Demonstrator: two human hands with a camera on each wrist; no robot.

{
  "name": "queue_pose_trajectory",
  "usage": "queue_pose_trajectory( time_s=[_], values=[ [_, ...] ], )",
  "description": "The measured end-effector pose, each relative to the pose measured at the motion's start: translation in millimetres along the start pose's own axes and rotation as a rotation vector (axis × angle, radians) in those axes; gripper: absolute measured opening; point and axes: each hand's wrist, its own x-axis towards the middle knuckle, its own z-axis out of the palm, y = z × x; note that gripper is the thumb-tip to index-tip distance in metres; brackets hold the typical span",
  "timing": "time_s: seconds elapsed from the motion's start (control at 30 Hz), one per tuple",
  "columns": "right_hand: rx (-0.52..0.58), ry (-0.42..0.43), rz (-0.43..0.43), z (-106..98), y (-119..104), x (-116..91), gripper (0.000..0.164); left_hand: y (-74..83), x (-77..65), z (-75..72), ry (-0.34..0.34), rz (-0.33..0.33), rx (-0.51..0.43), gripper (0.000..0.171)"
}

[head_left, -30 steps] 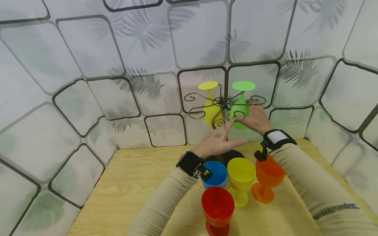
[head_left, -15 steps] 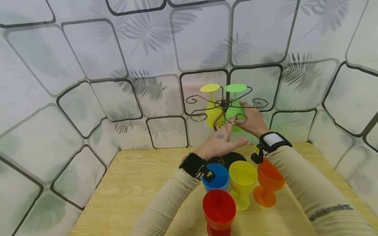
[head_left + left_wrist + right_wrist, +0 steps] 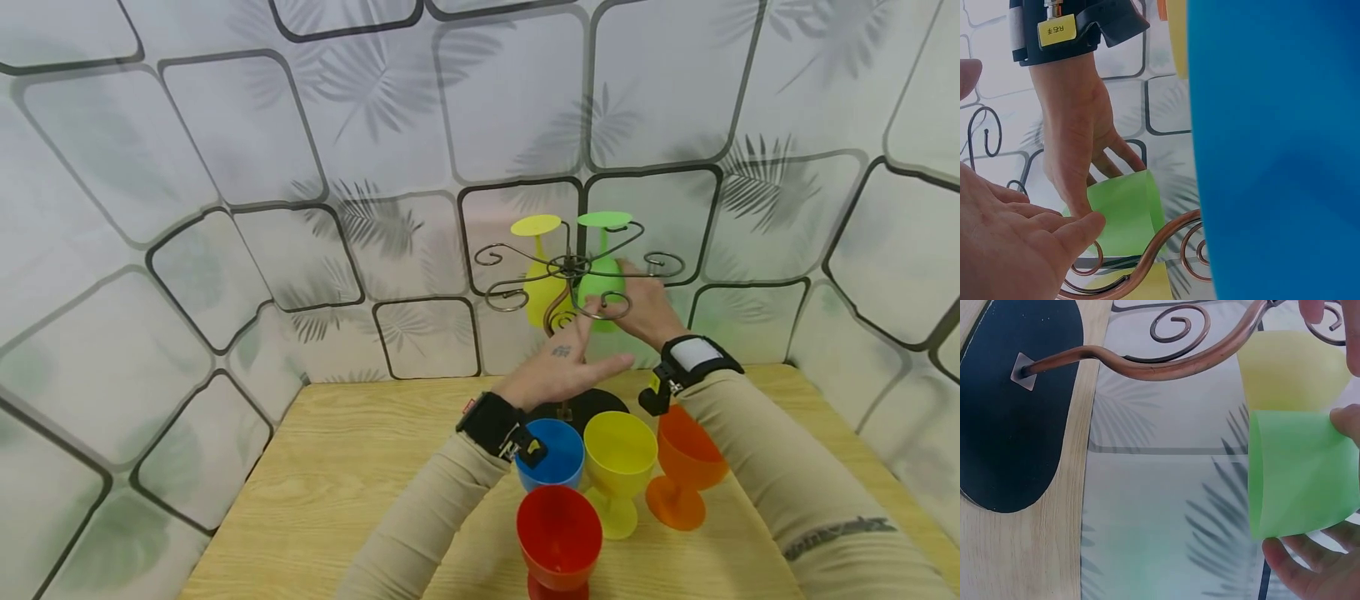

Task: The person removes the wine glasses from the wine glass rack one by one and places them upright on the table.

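My right hand [image 3: 648, 310] grips the bowl of an upside-down green goblet [image 3: 598, 285], thumb on one side and fingers on the other in the right wrist view. The goblet's foot stands above the arms of a scrolled metal stemware rack [image 3: 572, 265]. An upside-down yellow goblet [image 3: 543, 296] hangs beside it, on the left. My left hand [image 3: 558, 367] reaches up with fingers extended, its index fingertip right at the rack's front curl and overlapping the green bowl. In the left wrist view, a blue goblet [image 3: 1272, 150] fills the right side.
Upright on the wooden table [image 3: 352, 467] stand a red goblet [image 3: 558, 533], a yellow upright goblet [image 3: 619, 454] and an orange goblet [image 3: 688, 454], with the blue one under my left wrist. Behind them lies the rack's black base [image 3: 596, 404]. A patterned wall covering [image 3: 375, 108] surrounds the table.
My right hand has brought the green goblet leftward, closer to the rack's centre, and its foot now tilts slightly. My left hand stays at the front curl. The head view has shifted a little.
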Motion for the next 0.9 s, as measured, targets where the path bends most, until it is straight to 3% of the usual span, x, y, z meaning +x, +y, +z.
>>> queue_pose_trajectory(
  time_s=[0.13,0.33,0.53,0.73,0.9],
  values=[
    [0.008,0.008,0.022,-4,0,-1,0.045,-0.6,0.0,0.4,-0.008,0.023,0.017,0.092],
    [0.001,-0.076,0.125,-14,3,-2,0.057,0.2,-1.2,0.0,-0.004,0.004,0.022,0.092],
    [-0.073,-0.096,0.109,-24,9,-5,0.035,3.2,-2.7,-1.0,-0.001,-0.024,0.035,0.090],
    [-0.034,-0.100,0.188,-32,12,-11,0.038,6.0,-2.4,-1.0,0.001,-0.019,0.042,0.089],
    [-0.018,-0.130,0.207,-40,13,-17,0.046,7.3,-1.4,0.7,-0.002,-0.017,0.045,0.089]
  ],
)
